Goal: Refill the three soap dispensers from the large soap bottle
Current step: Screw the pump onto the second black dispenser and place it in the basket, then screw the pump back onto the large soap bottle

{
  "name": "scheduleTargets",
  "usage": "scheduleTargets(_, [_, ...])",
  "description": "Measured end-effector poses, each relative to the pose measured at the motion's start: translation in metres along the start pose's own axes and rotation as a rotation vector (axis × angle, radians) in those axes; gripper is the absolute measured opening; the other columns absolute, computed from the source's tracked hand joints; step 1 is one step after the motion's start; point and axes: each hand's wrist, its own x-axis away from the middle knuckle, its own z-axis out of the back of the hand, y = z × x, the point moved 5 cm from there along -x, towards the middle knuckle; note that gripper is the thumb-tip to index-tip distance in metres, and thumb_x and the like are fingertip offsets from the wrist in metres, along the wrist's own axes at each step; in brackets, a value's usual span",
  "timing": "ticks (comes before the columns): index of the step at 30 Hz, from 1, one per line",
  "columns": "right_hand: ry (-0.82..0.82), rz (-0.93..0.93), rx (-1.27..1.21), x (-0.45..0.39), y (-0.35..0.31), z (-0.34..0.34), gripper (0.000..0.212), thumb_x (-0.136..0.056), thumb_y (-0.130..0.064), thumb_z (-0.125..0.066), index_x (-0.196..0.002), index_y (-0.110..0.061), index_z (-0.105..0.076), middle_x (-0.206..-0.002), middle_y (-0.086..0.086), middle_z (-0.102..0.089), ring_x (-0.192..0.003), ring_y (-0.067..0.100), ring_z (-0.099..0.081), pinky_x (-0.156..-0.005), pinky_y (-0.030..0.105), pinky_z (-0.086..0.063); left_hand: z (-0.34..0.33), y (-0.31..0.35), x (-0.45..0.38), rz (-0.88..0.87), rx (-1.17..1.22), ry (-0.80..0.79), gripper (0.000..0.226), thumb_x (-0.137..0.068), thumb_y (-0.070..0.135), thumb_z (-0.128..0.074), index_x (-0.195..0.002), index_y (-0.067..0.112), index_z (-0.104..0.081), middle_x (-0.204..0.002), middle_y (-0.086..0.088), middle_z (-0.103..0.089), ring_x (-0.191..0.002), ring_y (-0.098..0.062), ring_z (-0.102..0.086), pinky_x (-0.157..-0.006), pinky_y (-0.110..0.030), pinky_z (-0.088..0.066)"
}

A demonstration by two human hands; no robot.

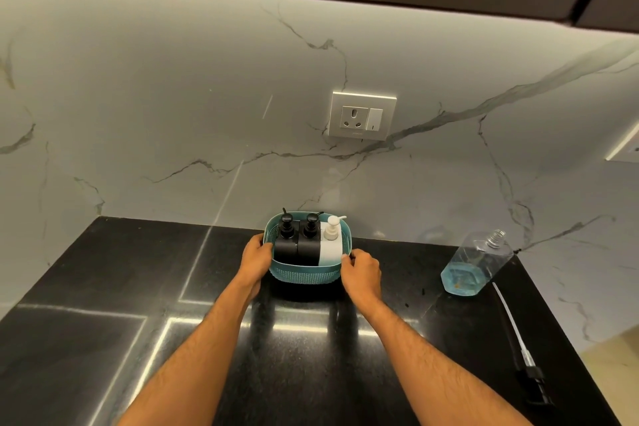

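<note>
A teal perforated basket (304,275) stands on the black counter near the wall. Inside it stand two black soap dispensers (286,245) (308,245) and one white soap dispenser (331,247), all with pumps on. My left hand (256,258) grips the basket's left rim and my right hand (359,270) grips its right rim. The large clear soap bottle (475,263) stands to the right, uncapped, with a little blue liquid at its bottom.
The bottle's black pump with its long tube (518,346) lies on the counter (103,287) at the right edge. A wall socket (362,115) sits on the marble backsplash above the basket.
</note>
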Motion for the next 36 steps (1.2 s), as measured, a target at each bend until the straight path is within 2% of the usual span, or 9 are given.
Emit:
scheduleTargets(5, [-0.016,0.040,-0.055,0.014,0.002,0.011,0.015,-0.101,-0.019,-0.057,-0.095,-0.016,-0.070,-0.082,-0.009,-0.065,-0.081,0.011,-0.065,-0.055,0.011,-0.041,-0.003,-0.003,0.023,-0.051,0.005,0.109,0.026,-0.097,0.003,-0.053,-0.121,0.010,-0.062,-0.105,-0.005,-0.068,-0.099,-0.021,-0.066,-0.080,-0.035,-0.056])
scheduleTargets(8, [0.006,0.051,-0.067,0.022,0.007,0.025,0.019,-0.100,-0.020,-0.059,-0.103,-0.005,-0.071,-0.089,0.004,-0.072,-0.090,0.023,-0.069,-0.070,0.030,-0.056,-0.010,-0.009,0.047,-0.076,-0.022,0.211,0.018,-0.094,-0.001,-0.049,-0.101,0.002,-0.065,-0.103,-0.018,-0.068,-0.090,-0.025,-0.064,-0.073,-0.040,-0.052])
scheduleTargets(12, [0.038,0.072,-0.069,0.033,0.024,0.057,0.027,-0.100,-0.025,-0.063,-0.122,-0.010,-0.070,-0.098,0.000,-0.073,-0.086,0.010,-0.062,-0.080,0.023,-0.047,-0.037,-0.013,0.085,-0.091,-0.055,0.285,0.023,-0.096,0.005,-0.052,-0.116,0.002,-0.063,-0.126,-0.019,-0.057,-0.114,-0.036,-0.058,-0.100,-0.053,-0.051])
scheduleTargets(15, [0.070,0.089,-0.058,0.042,0.047,0.088,0.028,-0.098,-0.024,-0.065,-0.123,-0.012,-0.070,-0.087,-0.010,-0.065,-0.083,0.006,-0.061,-0.081,0.021,-0.048,-0.069,-0.017,0.111,-0.107,-0.048,0.233,0.040,-0.099,0.008,-0.055,-0.139,0.002,-0.051,-0.141,-0.015,-0.049,-0.129,-0.034,-0.050,-0.113,-0.052,-0.043])
scheduleTargets(19, [0.127,0.094,-0.013,0.054,0.089,0.135,0.025,-0.096,-0.020,-0.069,-0.120,-0.012,-0.071,-0.093,-0.006,-0.070,-0.090,0.010,-0.067,-0.086,0.028,-0.057,-0.119,-0.018,0.134,-0.155,-0.072,0.142,0.046,-0.103,0.014,-0.056,-0.147,0.005,-0.046,-0.149,-0.010,-0.047,-0.136,-0.028,-0.047,-0.112,-0.038,-0.040])
scheduleTargets(24, [0.236,0.031,0.063,0.064,0.153,0.188,0.020,-0.091,-0.014,-0.073,-0.111,-0.013,-0.073,-0.084,-0.013,-0.062,-0.076,0.000,-0.059,-0.071,0.004,-0.040,-0.191,-0.019,0.151,-0.202,-0.117,-0.035,0.051,-0.105,0.019,-0.057,-0.152,0.008,-0.041,-0.154,-0.009,-0.044,-0.140,-0.025,-0.046,-0.120,-0.046,-0.038])
scheduleTargets(30, [0.281,-0.086,0.093,0.075,0.220,0.227,0.027,-0.090,-0.012,-0.074,-0.117,-0.011,-0.071,-0.096,-0.004,-0.070,-0.091,0.012,-0.070,-0.083,0.023,-0.057,-0.272,-0.018,0.170,-0.237,-0.180,-0.190,0.055,-0.104,0.022,-0.060,-0.153,0.010,-0.039,-0.157,-0.008,-0.042,-0.141,-0.024,-0.046,-0.119,-0.044,-0.041])
scheduleTargets(32, [0.287,-0.106,0.108,0.079,0.236,0.234,0.030,-0.090,-0.011,-0.075,-0.120,-0.010,-0.070,-0.104,0.001,-0.071,-0.097,0.016,-0.070,-0.082,0.021,-0.055,-0.292,-0.016,0.174,-0.241,-0.200,-0.220,0.056,-0.104,0.023,-0.060,-0.154,0.010,-0.038,-0.158,-0.007,-0.041,-0.142,-0.024,-0.046,-0.120,-0.042,-0.039])
scheduleTargets(36, [0.314,-0.139,0.148,0.087,0.258,0.248,0.022,-0.086,-0.009,-0.079,-0.106,-0.013,-0.070,-0.089,-0.007,-0.059,-0.084,0.012,-0.065,-0.070,0.015,-0.050,-0.328,-0.011,0.178,-0.271,-0.260,-0.268,0.060,-0.103,0.026,-0.062,-0.155,0.010,-0.036,-0.158,-0.007,-0.040,-0.143,-0.023,-0.045,-0.118,-0.038,-0.038])
